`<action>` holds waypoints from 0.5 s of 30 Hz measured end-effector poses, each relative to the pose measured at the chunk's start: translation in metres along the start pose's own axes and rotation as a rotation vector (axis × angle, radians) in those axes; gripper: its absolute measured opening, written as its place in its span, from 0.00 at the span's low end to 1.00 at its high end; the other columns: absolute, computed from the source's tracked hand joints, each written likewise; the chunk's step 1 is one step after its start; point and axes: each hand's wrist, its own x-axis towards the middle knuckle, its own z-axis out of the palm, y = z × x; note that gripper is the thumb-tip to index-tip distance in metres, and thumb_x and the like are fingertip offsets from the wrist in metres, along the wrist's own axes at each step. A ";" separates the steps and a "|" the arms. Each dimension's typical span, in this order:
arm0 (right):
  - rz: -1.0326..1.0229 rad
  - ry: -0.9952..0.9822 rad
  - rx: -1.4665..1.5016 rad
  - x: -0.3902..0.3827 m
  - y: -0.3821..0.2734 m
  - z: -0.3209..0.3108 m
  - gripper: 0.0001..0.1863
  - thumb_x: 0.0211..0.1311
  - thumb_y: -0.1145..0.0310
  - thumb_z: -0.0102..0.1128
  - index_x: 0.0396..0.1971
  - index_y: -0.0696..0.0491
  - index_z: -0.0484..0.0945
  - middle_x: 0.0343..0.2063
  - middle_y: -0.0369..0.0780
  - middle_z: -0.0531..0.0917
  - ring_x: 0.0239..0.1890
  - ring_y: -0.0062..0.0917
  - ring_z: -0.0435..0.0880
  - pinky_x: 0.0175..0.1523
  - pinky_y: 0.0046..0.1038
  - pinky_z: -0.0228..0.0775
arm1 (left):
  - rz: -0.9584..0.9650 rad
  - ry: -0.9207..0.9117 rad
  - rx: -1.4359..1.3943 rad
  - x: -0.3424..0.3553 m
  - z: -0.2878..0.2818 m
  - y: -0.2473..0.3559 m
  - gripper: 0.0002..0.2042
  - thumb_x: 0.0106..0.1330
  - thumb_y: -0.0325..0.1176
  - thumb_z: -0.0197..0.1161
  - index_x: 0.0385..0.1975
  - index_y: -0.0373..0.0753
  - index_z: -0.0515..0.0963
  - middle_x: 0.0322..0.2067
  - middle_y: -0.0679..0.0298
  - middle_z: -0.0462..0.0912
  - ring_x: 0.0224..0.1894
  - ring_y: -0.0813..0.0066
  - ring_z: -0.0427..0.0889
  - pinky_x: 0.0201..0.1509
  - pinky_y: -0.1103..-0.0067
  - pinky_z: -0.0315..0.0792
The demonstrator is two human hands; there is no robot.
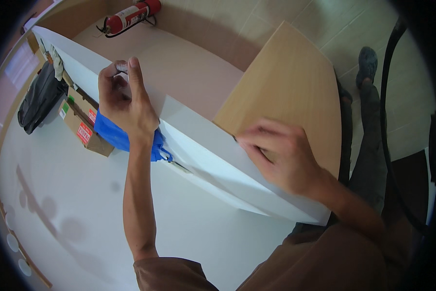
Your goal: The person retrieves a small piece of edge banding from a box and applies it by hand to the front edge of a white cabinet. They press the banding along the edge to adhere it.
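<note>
My left hand [125, 97] is raised above a white panel [189, 121], fingers curled and thumb up, around something small that I cannot make out clearly. My right hand [276, 155] is closed in a pinch at a small dark spot [235, 138] where a light wooden board [295, 72] meets the white panel's top edge. I cannot tell what the pinched fingertips hold. A blue bag [116, 133] lies beside the panel, partly behind my left forearm.
A red fire extinguisher [130, 18] lies beyond the panel at top. At left are a cardboard box [96, 143], a black bag [38, 97] and a white surface [72, 194]. Legs and a foot [367, 65] on floor tiles and a black cable [387, 121] are at right.
</note>
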 end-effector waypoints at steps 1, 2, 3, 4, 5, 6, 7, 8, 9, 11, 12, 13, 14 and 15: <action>-0.022 -0.024 -0.005 0.009 0.000 0.003 0.02 0.56 0.80 0.63 0.29 0.60 0.82 0.28 0.44 0.81 0.30 0.36 0.84 0.36 0.33 0.75 | -0.005 -0.008 -0.003 0.000 0.001 0.001 0.10 0.66 0.34 0.71 0.34 0.35 0.78 0.29 0.71 0.78 0.27 0.86 0.64 0.30 0.86 0.60; -0.054 -0.050 -0.007 0.029 0.005 0.009 0.02 0.56 0.81 0.63 0.29 0.60 0.82 0.28 0.44 0.81 0.30 0.36 0.84 0.36 0.33 0.75 | -0.005 -0.009 -0.003 -0.001 0.002 0.001 0.10 0.67 0.34 0.71 0.34 0.35 0.78 0.28 0.71 0.78 0.27 0.86 0.64 0.30 0.86 0.60; -0.079 -0.075 -0.012 0.039 0.007 0.013 0.02 0.56 0.81 0.63 0.29 0.60 0.82 0.28 0.44 0.82 0.31 0.35 0.84 0.36 0.33 0.76 | -0.008 -0.014 -0.005 -0.001 0.003 0.000 0.10 0.67 0.35 0.70 0.34 0.35 0.78 0.28 0.71 0.78 0.27 0.86 0.64 0.30 0.86 0.60; -0.095 -0.054 -0.019 0.035 0.009 0.014 0.03 0.56 0.82 0.64 0.31 0.60 0.83 0.29 0.43 0.82 0.30 0.34 0.84 0.35 0.31 0.76 | -0.007 -0.008 -0.024 0.000 0.003 0.000 0.10 0.67 0.35 0.70 0.34 0.35 0.78 0.28 0.70 0.78 0.27 0.86 0.64 0.30 0.86 0.60; -0.109 -0.040 -0.028 0.027 0.011 0.012 0.05 0.55 0.82 0.65 0.32 0.59 0.84 0.29 0.43 0.83 0.30 0.32 0.85 0.34 0.29 0.76 | -0.010 0.001 -0.043 0.000 0.003 0.001 0.10 0.67 0.35 0.70 0.34 0.35 0.78 0.28 0.70 0.78 0.26 0.87 0.65 0.30 0.86 0.60; -0.123 -0.023 -0.043 0.015 0.013 0.005 0.06 0.55 0.83 0.66 0.33 0.59 0.85 0.29 0.42 0.84 0.30 0.30 0.85 0.33 0.27 0.76 | -0.014 0.011 -0.067 -0.002 0.005 0.003 0.11 0.67 0.35 0.70 0.34 0.35 0.78 0.28 0.70 0.78 0.26 0.87 0.65 0.30 0.86 0.60; -0.072 -0.030 -0.057 -0.002 0.010 -0.005 0.05 0.55 0.83 0.65 0.32 0.59 0.84 0.29 0.42 0.83 0.30 0.31 0.85 0.34 0.28 0.76 | -0.009 0.010 -0.035 -0.003 0.005 0.004 0.10 0.68 0.34 0.70 0.35 0.35 0.78 0.27 0.70 0.78 0.27 0.87 0.67 0.31 0.87 0.61; -0.017 -0.029 -0.072 -0.025 0.004 -0.018 0.04 0.56 0.82 0.64 0.31 0.59 0.83 0.28 0.42 0.82 0.30 0.33 0.85 0.35 0.30 0.76 | -0.002 0.002 -0.006 -0.002 0.003 0.004 0.09 0.68 0.33 0.69 0.35 0.35 0.78 0.27 0.70 0.79 0.28 0.88 0.68 0.32 0.87 0.62; 0.035 -0.027 -0.078 -0.045 0.001 -0.028 0.03 0.56 0.82 0.63 0.30 0.59 0.83 0.28 0.42 0.82 0.30 0.35 0.84 0.36 0.32 0.77 | 0.009 -0.007 0.030 -0.001 0.001 0.004 0.08 0.69 0.31 0.68 0.35 0.35 0.78 0.27 0.69 0.79 0.29 0.88 0.70 0.32 0.88 0.62; 0.082 -0.056 -0.111 -0.075 -0.001 -0.043 0.03 0.57 0.81 0.64 0.31 0.60 0.83 0.29 0.42 0.82 0.31 0.34 0.84 0.37 0.32 0.77 | 0.024 -0.013 0.043 0.000 -0.001 0.003 0.07 0.69 0.31 0.68 0.35 0.35 0.78 0.28 0.69 0.79 0.30 0.88 0.70 0.33 0.87 0.62; 0.103 -0.071 -0.129 -0.080 -0.002 -0.047 0.03 0.57 0.81 0.64 0.32 0.60 0.83 0.30 0.42 0.82 0.31 0.34 0.84 0.37 0.32 0.77 | 0.033 -0.013 0.050 0.001 -0.001 0.002 0.07 0.69 0.31 0.68 0.34 0.35 0.78 0.28 0.69 0.79 0.30 0.88 0.70 0.33 0.87 0.62; 0.077 -0.076 -0.117 -0.076 -0.001 -0.046 0.04 0.57 0.81 0.64 0.32 0.60 0.83 0.30 0.43 0.82 0.32 0.34 0.84 0.37 0.31 0.77 | 0.057 -0.004 0.020 0.003 0.000 0.001 0.08 0.69 0.32 0.69 0.34 0.35 0.78 0.27 0.69 0.78 0.29 0.88 0.70 0.32 0.88 0.62; 0.061 -0.074 -0.104 -0.064 -0.002 -0.041 0.04 0.57 0.81 0.64 0.33 0.60 0.83 0.31 0.43 0.83 0.32 0.33 0.85 0.37 0.31 0.78 | 0.079 -0.007 -0.013 0.003 0.003 -0.001 0.09 0.68 0.33 0.69 0.34 0.35 0.78 0.26 0.69 0.78 0.27 0.88 0.69 0.31 0.88 0.61; 0.047 -0.077 -0.091 -0.053 -0.002 -0.036 0.05 0.57 0.81 0.64 0.34 0.60 0.83 0.32 0.43 0.83 0.32 0.33 0.85 0.38 0.31 0.78 | 0.096 -0.008 -0.044 0.003 0.005 -0.003 0.10 0.68 0.34 0.69 0.34 0.35 0.77 0.25 0.70 0.77 0.25 0.89 0.68 0.29 0.89 0.61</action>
